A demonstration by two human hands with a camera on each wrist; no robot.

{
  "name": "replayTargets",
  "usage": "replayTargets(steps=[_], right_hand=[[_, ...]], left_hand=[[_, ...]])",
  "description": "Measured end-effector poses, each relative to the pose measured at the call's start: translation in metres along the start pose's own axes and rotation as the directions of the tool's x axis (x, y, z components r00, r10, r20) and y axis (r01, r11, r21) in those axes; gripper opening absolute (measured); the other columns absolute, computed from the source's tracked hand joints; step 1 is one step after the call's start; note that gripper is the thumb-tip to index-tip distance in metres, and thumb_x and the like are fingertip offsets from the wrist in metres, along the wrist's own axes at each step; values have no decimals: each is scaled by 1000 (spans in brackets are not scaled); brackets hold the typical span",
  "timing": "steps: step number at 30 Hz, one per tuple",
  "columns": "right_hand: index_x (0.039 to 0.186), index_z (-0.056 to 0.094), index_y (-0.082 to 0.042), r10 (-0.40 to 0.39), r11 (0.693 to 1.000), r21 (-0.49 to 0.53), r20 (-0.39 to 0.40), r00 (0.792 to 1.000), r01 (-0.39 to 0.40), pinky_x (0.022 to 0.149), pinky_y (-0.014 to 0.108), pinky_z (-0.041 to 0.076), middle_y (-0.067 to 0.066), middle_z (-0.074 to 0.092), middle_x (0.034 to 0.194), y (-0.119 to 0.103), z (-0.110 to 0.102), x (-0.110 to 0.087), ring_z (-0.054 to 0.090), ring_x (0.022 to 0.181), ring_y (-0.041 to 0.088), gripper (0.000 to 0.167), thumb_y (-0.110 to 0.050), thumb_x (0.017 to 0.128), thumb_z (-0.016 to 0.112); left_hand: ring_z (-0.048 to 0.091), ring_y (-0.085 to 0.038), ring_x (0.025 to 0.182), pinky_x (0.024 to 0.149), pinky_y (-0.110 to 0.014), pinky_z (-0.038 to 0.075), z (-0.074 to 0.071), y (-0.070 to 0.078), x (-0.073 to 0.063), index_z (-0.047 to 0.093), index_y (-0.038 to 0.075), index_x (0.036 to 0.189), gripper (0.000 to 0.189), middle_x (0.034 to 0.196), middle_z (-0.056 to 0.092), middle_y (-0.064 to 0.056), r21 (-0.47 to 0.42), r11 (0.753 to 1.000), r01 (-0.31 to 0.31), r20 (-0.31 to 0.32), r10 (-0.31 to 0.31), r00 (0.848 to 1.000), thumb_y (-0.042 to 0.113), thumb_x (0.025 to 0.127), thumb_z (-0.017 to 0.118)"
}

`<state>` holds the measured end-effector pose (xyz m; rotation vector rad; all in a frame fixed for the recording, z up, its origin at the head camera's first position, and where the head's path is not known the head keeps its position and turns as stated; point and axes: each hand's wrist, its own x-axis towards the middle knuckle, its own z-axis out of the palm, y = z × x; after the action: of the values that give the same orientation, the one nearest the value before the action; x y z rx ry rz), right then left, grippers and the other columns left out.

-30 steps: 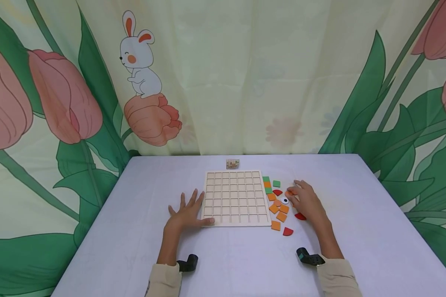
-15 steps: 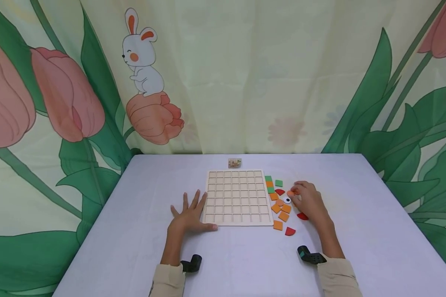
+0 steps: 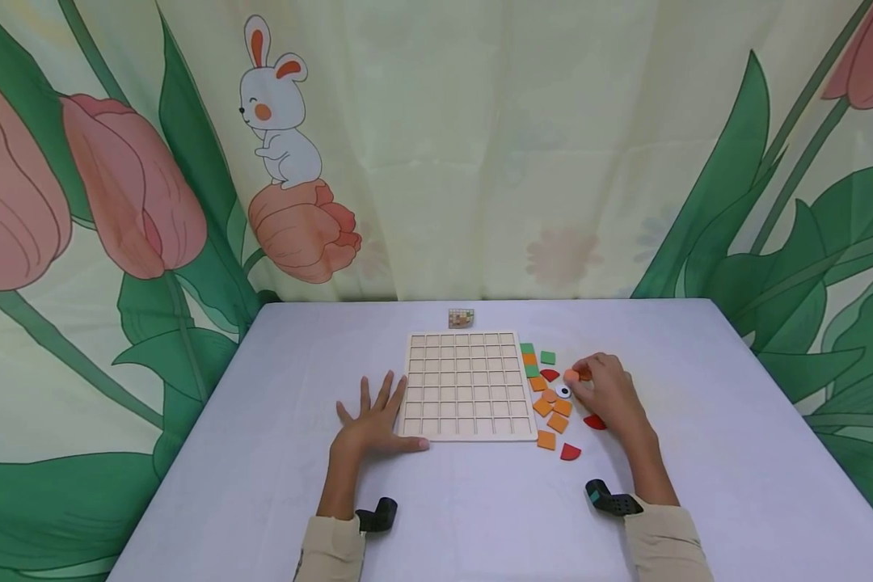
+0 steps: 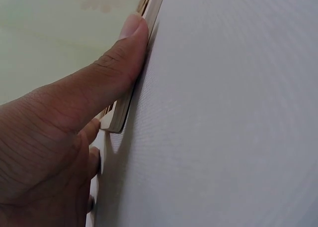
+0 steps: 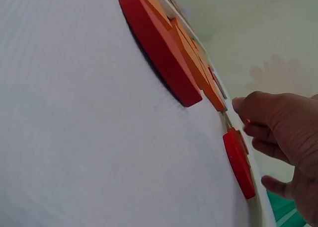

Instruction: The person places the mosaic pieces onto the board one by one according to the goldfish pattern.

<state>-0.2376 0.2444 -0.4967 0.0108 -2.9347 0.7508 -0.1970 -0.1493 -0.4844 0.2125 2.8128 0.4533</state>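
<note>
A pale wooden grid board [image 3: 468, 386] lies on the table. My left hand [image 3: 369, 428] is spread at its near left corner, fingers splayed along the left side. In the left wrist view the thumb [image 4: 112, 63] lies along the board's edge [image 4: 117, 118]. To the right of the board, my right hand [image 3: 611, 394] pinches an orange round piece [image 3: 571, 376] between thumb and fingertips. Just below the fingertips is a white eye disc [image 3: 563, 391]. A red quarter-round piece [image 3: 594, 422] lies beside the hand; in the right wrist view the thumb [image 5: 258, 108] hides the pinched piece.
Several orange square tiles [image 3: 557, 423] lie loose along the board's right side. Green tiles [image 3: 548, 357] are farther back, and another red piece [image 3: 571, 452] is nearer. A small patterned card [image 3: 461, 318] stands behind the board. A printed curtain [image 3: 436, 162] hangs behind the table.
The view has shifted slightly. My right fingers have drawn back a little, so more of the orange round piece shows at their tips. The left hand stays at the board's corner.
</note>
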Motion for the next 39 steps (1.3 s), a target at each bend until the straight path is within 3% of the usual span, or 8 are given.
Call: replayTargets(steps=[12, 18, 20, 25, 29, 39], right_hand=[[116, 64, -2, -27, 1000, 13, 33, 999, 27, 85, 48, 53, 18, 61, 113, -17, -7, 2, 51, 105, 31, 37, -28, 90, 68], [114, 65, -4, -85, 996, 39, 76, 993, 82, 92, 51, 52, 17, 61, 117, -35, -7, 4, 53, 109, 32, 33, -27, 91, 66], [114, 64, -4, -114, 992, 59, 86, 990, 109, 91, 47, 53, 13, 62, 114, -41, -5, 3, 56, 106, 29, 33, -28, 91, 67], [111, 64, -4, -205, 976, 85, 75, 976, 199, 75, 33, 54, 7, 63, 101, -55, 5, 4, 57, 87, 19, 31, -27, 90, 69], [108, 65, -4, -281, 957, 93, 69, 957, 274, 72, 29, 51, 5, 63, 96, -66, 12, 6, 56, 82, 16, 27, -24, 90, 69], [108, 65, -11, -303, 938, 225, 152, 941, 266, 70, 24, 50, -1, 62, 96, -97, 32, 6, 56, 82, 12, 22, -22, 90, 67]], left_hand=[[-14, -44, 149, 102, -82, -1, 0, -1, 1, 9, 27, 159, 118, 167, -3, -3, 10, 1000, 2, 8, -2, 1000, 77, 69, 67], [-14, -44, 149, 103, -82, -2, 1, -1, 2, 9, 27, 159, 118, 167, -3, -3, 4, 1000, 8, 6, -8, 1000, 76, 69, 68], [-14, -44, 149, 103, -82, -2, 1, 0, 1, 10, 27, 159, 118, 167, -2, -4, 4, 1000, 7, 4, -7, 1000, 76, 69, 68], [-14, -45, 149, 103, -82, -2, 0, 1, -1, 10, 26, 159, 118, 167, -2, -4, -2, 1000, 2, 0, -2, 1000, 75, 69, 69], [-14, -45, 149, 102, -82, -2, 0, 0, -1, 10, 26, 159, 117, 167, -2, -4, -3, 1000, -2, 3, 2, 1000, 75, 69, 68], [-14, -45, 149, 103, -82, -2, 1, 0, 2, 10, 26, 159, 118, 167, -2, -4, 6, 1000, 7, 8, -7, 1000, 76, 69, 68]])
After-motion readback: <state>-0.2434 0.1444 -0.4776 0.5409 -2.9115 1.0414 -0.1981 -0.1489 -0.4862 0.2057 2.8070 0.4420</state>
